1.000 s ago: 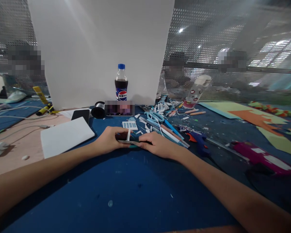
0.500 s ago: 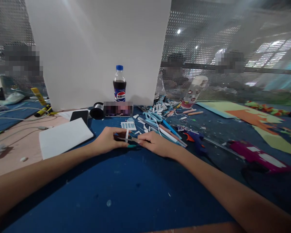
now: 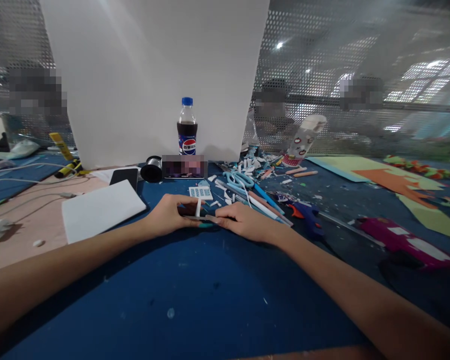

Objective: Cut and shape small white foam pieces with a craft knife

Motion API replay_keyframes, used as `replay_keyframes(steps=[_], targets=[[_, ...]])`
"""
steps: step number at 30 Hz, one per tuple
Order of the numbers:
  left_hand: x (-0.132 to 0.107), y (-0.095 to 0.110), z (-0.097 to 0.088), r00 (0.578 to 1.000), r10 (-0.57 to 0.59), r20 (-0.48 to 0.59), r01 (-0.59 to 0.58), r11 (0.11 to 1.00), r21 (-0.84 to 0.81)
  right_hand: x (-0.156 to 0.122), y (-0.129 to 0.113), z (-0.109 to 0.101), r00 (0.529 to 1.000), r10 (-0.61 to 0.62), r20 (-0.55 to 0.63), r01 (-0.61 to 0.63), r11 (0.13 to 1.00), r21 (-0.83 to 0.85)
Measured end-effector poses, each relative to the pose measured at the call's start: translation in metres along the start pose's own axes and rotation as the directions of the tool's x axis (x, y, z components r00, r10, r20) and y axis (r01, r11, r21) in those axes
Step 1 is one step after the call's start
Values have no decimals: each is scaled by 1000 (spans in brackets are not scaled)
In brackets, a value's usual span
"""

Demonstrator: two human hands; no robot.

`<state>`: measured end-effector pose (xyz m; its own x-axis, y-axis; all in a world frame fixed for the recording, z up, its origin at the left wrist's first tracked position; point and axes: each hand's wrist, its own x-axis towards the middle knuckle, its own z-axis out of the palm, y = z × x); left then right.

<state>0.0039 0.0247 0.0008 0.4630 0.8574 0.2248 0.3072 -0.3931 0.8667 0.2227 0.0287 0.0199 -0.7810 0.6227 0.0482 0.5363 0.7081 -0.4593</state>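
Note:
My left hand [image 3: 168, 216] and my right hand [image 3: 243, 223] meet on the blue table mat [image 3: 195, 295]. Between their fingertips lies a thin grey strip [image 3: 197, 218], pinched from both ends. A small white stick [image 3: 198, 207] stands up from the strip, and a teal bit shows just under my left fingertips. Beyond the hands lies a small white grid piece [image 3: 200, 193]. Both hands have their fingers curled and pressed together on the strip.
A cola bottle [image 3: 187, 127] stands before a large white board [image 3: 153, 75]. A white sheet [image 3: 101, 209], a phone [image 3: 124, 176] and a tape roll [image 3: 152, 169] lie left. Blue scissors [image 3: 238, 180], pens, scraps, a blue glue gun [image 3: 308, 215] and a magenta craft piece [image 3: 401, 241] lie right.
Both hands stay on the strip with only small shifts of the fingers; the view wobbles slightly.

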Motion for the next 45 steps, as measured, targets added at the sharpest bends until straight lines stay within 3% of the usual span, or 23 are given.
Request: replay_keyframes(steps=[17, 29, 38, 45], targets=[[0, -4, -1, 998, 63, 9, -63, 997, 51, 1, -1, 4, 1000, -1, -24, 1, 1000, -20], [1, 1, 1, 1000, -27, -13, 27, 1000, 8, 2, 1, 5, 997, -43, -60, 42, 999, -19], [0, -1, 0, 999, 32, 7, -32, 999, 28, 1, -3, 5, 998, -15, -56, 13, 999, -45], [0, -1, 0, 1000, 7, 3, -7, 999, 42, 1, 1, 6, 998, -25, -63, 24, 999, -24]])
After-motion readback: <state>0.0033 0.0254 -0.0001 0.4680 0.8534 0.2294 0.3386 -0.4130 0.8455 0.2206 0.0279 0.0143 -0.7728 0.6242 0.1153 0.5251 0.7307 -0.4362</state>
